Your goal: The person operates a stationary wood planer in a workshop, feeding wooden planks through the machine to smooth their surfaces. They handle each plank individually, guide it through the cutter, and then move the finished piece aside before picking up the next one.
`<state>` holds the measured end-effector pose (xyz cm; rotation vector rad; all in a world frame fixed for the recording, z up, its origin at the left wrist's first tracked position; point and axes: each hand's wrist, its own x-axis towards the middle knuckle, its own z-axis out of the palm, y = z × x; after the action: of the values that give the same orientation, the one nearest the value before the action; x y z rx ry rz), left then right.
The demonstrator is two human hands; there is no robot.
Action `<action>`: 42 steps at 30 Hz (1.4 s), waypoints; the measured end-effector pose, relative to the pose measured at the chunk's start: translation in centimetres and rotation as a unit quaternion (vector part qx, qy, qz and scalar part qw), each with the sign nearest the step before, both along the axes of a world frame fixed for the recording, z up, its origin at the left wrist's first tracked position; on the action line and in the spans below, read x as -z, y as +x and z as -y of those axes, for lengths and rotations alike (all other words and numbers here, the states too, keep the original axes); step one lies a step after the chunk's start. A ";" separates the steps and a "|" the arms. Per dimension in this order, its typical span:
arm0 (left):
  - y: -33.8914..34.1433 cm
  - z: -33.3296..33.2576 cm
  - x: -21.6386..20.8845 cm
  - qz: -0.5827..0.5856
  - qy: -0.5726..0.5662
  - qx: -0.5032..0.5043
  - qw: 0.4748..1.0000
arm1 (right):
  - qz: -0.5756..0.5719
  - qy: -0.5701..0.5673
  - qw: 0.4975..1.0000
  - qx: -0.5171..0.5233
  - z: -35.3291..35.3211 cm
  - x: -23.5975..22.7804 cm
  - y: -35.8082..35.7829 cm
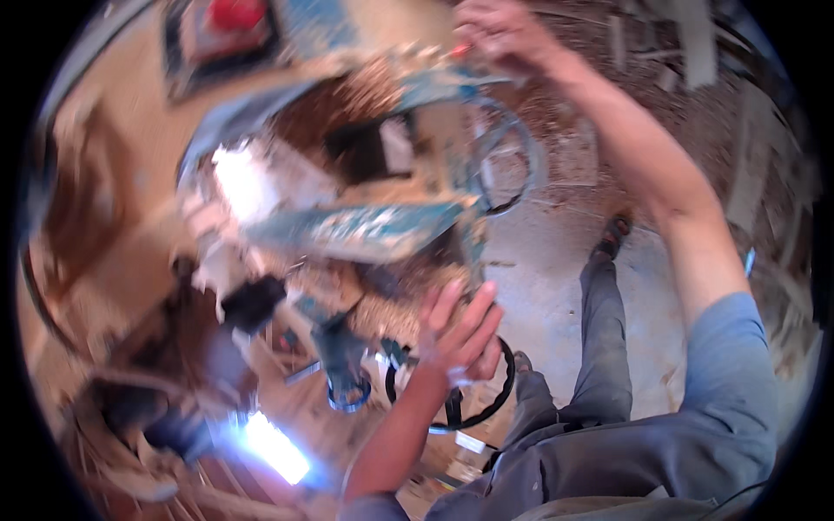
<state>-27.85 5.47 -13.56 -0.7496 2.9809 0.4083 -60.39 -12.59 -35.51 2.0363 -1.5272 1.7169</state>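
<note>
A blue-green woodworking machine (356,233), worn and dusted with shavings, fills the middle of the head view. My left hand (462,334) rests at its near edge, fingers stretched out and holding nothing visible. Just below that hand is a black handwheel (497,401), partly covered by it. My right arm reaches far forward, and my right hand (504,36) is at the machine's far end. Its fingers look curled, next to a small red spot (460,50); blur hides what they grip. A second, spoked handwheel (528,165) stands on the machine's right side.
Wood shavings (382,91) lie heaped on the machine. A red object on a dark-framed base (234,16) sits at the far left. Bright light glares at the lower left (278,447). Scraps and boards (747,165) litter the floor at right, beyond my feet.
</note>
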 end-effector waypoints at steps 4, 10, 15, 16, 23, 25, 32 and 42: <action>-0.8 0.8 -0.8 0.004 0.001 0.007 1.000 | 0.058 0.057 0.989 0.120 0.2 1.6 0.6; 0.1 0.5 -0.8 -0.015 0.004 -0.006 1.000 | 0.394 0.272 0.870 0.119 0.2 2.6 5.9; -0.4 0.6 -1.0 -0.036 -0.003 0.003 0.999 | 0.427 0.310 0.840 0.126 -0.5 3.6 7.3; -0.8 0.8 -1.0 -0.039 -0.002 0.012 0.999 | 0.408 0.325 0.839 0.151 -0.2 4.7 6.3; -0.6 0.4 -1.4 -0.058 0.013 0.017 0.998 | 0.399 0.376 0.826 0.130 -1.4 3.7 6.7; -0.5 0.5 -1.5 -0.060 0.012 0.026 0.998 | 0.441 0.371 0.810 0.110 -3.4 3.7 6.8; 1.1 0.0 -1.3 -0.107 -0.007 0.051 0.993 | 0.628 0.314 0.687 0.188 -22.6 4.8 10.9; 7.4 -6.5 -2.0 -0.239 0.044 -0.011 0.970 | 0.680 0.188 0.631 0.322 -53.5 -13.4 22.8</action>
<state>-20.47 12.01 -11.57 -0.7694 3.3608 0.8265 -37.64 40.95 -22.13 -0.4363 -2.4933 2.6529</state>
